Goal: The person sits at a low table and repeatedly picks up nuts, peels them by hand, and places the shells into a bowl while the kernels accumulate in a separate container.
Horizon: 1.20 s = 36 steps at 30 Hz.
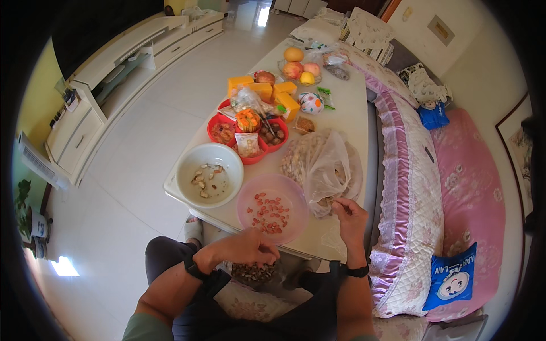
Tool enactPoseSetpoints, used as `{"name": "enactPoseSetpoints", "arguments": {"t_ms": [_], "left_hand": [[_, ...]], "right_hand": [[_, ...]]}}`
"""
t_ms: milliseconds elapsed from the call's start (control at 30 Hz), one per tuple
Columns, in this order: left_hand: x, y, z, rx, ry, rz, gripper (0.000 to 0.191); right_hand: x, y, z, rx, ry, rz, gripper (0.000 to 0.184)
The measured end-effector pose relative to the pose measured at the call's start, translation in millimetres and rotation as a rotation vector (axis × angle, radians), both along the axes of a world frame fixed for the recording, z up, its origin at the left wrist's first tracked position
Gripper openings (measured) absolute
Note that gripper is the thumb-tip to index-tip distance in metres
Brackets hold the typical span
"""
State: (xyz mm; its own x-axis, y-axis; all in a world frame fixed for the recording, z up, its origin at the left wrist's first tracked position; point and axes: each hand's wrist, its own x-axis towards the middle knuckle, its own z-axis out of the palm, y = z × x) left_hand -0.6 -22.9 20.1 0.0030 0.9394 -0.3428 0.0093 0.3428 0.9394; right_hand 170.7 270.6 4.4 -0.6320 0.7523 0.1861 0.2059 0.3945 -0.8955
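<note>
My left hand (255, 249) hangs over the table's front edge, fingers curled down above a container of peanut shells (251, 273); whether it holds anything is hidden. My right hand (350, 215) pinches at the near end of a clear plastic bag (328, 179) on the table, beside brownish pieces in its opening; what lies between the fingertips is unclear. Between the hands, a pink translucent basin (290, 194) holds many shelled red-skinned peanuts (271, 211). Left of it stands a white basin (183, 177) with a few pale and brown bits. Another part of the bagging is full of unshelled peanuts (298, 157).
Behind the basins stand a red divided snack tray (212, 128), yellow boxes (286, 106), a patterned ball (311, 103) and a glass bowl of fruit (305, 70). A quilted sofa (409, 204) runs along the right. A slippered foot (193, 230) is beside the table's front left.
</note>
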Motion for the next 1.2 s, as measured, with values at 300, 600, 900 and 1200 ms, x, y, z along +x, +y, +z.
{"name": "enactPoseSetpoints", "arguments": {"t_ms": [300,600,900,1200], "left_hand": [[9,19,-9,0.173,-0.191,0.480,0.027],[5,16,-9,0.245,-0.241,0.545,0.022],[8,18,-23,0.315,-0.240,0.640,0.022],[11,21,-24,0.306,-0.211,0.704,0.019]], "right_hand": [[0,-75,12,-0.338,0.048,0.374,0.015],[-21,-111,14,-0.280,0.036,0.442,0.018],[-27,-128,13,-0.054,0.060,0.351,0.016],[-35,-129,7,-0.072,0.102,0.332,0.011]]}}
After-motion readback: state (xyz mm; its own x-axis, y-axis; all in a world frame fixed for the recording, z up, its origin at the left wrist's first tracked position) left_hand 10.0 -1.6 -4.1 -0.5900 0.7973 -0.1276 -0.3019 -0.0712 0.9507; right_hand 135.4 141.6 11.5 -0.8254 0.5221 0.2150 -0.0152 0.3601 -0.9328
